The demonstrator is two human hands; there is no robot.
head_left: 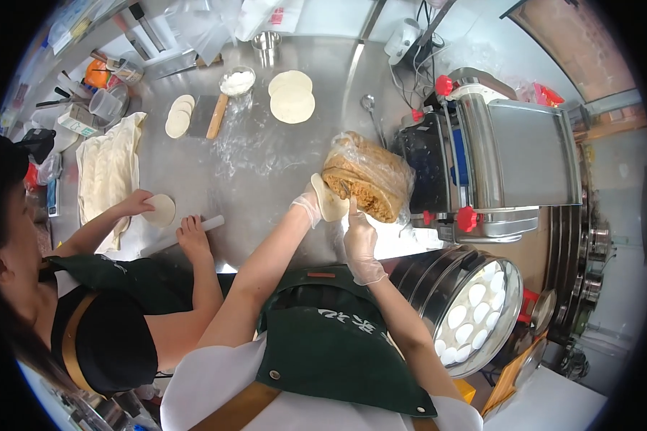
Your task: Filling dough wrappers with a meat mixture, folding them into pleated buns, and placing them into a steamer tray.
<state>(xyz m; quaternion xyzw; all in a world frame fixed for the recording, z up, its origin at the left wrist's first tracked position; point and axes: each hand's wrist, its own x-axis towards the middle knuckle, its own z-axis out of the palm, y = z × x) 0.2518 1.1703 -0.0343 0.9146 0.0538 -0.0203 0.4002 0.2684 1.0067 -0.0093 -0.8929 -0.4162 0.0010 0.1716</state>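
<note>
Beside one bag (381,167), left hand (310,203) cradles one wrapper (331,206); right hand (361,241) pinches, seemingly, one utensil (346,190).

– how many gloved hands (361,243)?
– two, plus two bare hands (135,203).
– and dough rounds (292,106)?
– two overlapping, one with each pair of hands; the fanned ones overlap too closely to count.
– the rest?
– one bag of brown filling (372,164), one metal cup (267,49), one spoon (368,104).
</note>
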